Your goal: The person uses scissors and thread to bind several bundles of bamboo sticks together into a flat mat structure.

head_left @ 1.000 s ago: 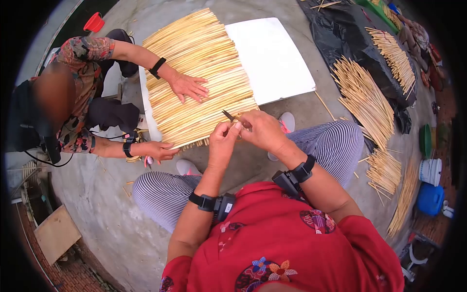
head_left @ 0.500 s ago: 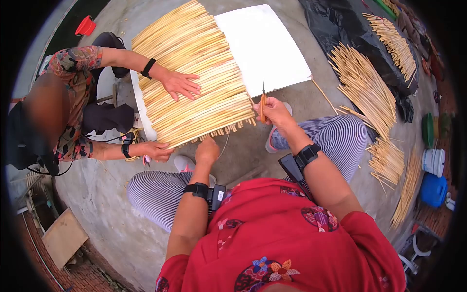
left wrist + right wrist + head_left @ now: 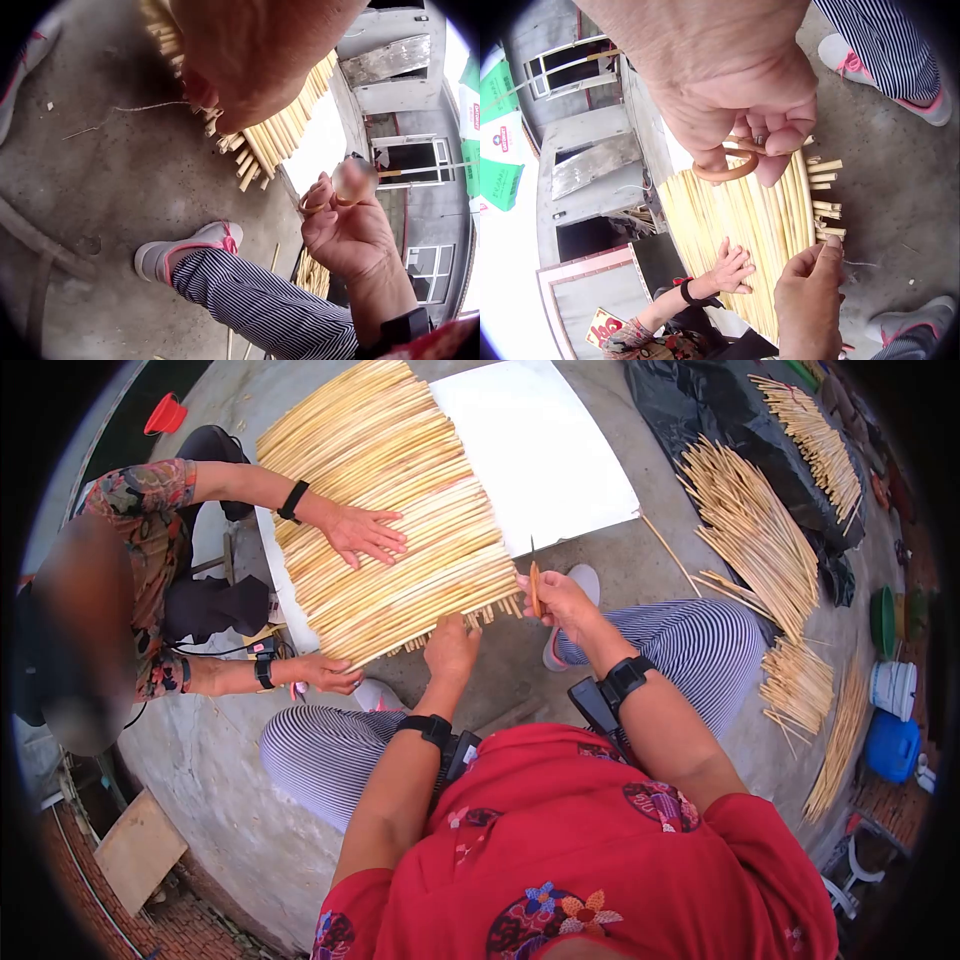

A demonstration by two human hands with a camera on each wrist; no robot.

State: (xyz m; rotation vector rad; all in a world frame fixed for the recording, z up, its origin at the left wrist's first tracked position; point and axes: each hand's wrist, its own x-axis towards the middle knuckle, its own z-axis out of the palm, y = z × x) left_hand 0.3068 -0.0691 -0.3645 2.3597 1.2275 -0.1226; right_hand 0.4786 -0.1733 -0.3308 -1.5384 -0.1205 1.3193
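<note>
A mat of pale straw-coloured stalks (image 3: 400,510) lies over a white board (image 3: 540,460). My left hand (image 3: 452,648) is at its near edge; thumb and fingers pinch the stalk ends there, in the right wrist view. A thin string (image 3: 142,109) trails from beside those fingers. My right hand (image 3: 565,605) holds scissors (image 3: 535,590) by their orange handles at the mat's near right corner, blades pointing away from me. One finger passes through a handle loop (image 3: 731,166). Another person's flat hand (image 3: 365,535) rests on the mat, while their other hand (image 3: 330,673) holds its near left corner.
Loose stalk bundles (image 3: 760,530) lie on the right, some over black plastic sheeting (image 3: 680,410). A blue jug (image 3: 892,748) and a white bucket (image 3: 893,690) stand farther right. My striped knees (image 3: 690,655) flank the work. A red bucket (image 3: 166,414) is at upper left.
My hands were together over the mat's near edge with the scissors; they have parted. The left went down to the stalk ends, the right moved right with the scissors.
</note>
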